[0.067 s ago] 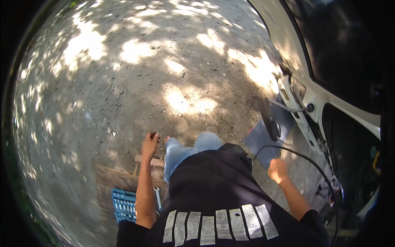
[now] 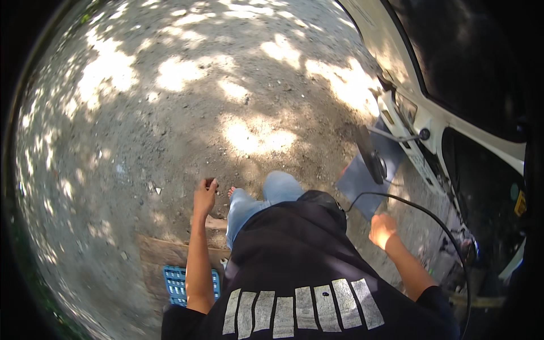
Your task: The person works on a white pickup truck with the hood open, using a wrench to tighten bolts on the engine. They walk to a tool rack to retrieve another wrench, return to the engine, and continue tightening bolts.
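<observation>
My left hand (image 2: 205, 195) hangs beside my left knee with its fingers curled in. A dark spot shows between thumb and fingers, too small to name. On the right, my right hand (image 2: 383, 229) is closed like a fist over the ground, its inside hidden; a black cable (image 2: 422, 215) arches past it, apart from it. Below my left hand, partly covered by my left forearm, a blue socket-set case (image 2: 175, 281) lies on a brown wooden board (image 2: 152, 258). A bit of a metal wrench (image 2: 224, 262) peeks out beside my shirt.
A pale vehicle body (image 2: 447, 122) with dark openings stands along the right. From it a dark mirror-like part (image 2: 372, 158) sticks out on a metal arm. Under that lies a blue-grey sheet (image 2: 362, 190). Sun-spotted dirt ground (image 2: 187, 124) spreads ahead and left.
The view has shifted slightly. The socket-set case now appears further right and lower, behind my forearm, and the wrench is mostly hidden by my shirt. Both hands keep their curled shapes.
</observation>
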Action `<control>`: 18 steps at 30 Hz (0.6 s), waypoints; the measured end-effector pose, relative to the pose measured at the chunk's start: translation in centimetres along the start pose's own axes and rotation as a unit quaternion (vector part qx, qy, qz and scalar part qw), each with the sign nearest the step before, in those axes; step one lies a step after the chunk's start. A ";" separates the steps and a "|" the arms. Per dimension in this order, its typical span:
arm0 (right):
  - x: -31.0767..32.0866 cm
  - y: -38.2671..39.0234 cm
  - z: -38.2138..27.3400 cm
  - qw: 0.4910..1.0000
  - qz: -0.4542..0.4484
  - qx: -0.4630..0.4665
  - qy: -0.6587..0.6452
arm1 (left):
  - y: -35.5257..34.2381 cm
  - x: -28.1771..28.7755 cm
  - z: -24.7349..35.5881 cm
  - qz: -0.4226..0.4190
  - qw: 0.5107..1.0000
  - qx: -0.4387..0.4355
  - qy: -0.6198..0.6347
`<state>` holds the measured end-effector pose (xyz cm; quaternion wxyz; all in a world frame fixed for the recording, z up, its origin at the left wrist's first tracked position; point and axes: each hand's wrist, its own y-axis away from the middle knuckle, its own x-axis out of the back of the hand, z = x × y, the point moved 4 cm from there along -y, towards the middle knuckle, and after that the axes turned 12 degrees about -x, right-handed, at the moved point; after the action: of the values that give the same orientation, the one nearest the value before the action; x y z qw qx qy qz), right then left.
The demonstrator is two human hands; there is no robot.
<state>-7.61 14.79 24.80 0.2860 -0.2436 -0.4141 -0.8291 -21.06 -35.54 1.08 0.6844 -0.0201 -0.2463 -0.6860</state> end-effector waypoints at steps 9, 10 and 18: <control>21.4 11.6 -11.3 0.973 -0.018 0.188 -0.133 | -7.2 1.2 8.8 -0.110 0.990 -0.088 0.030; 23.9 11.6 -12.4 0.965 0.000 0.209 -0.156 | -7.6 1.2 10.1 -0.132 0.987 -0.079 0.038; 39.5 5.4 -22.3 0.871 0.101 0.358 -0.322 | -7.5 6.2 24.7 -0.480 0.792 -0.298 0.233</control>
<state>-36.07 -17.07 41.09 0.2864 -0.4189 -0.7245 -0.4664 -36.24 -32.68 22.69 0.2643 0.0585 0.1590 -0.9494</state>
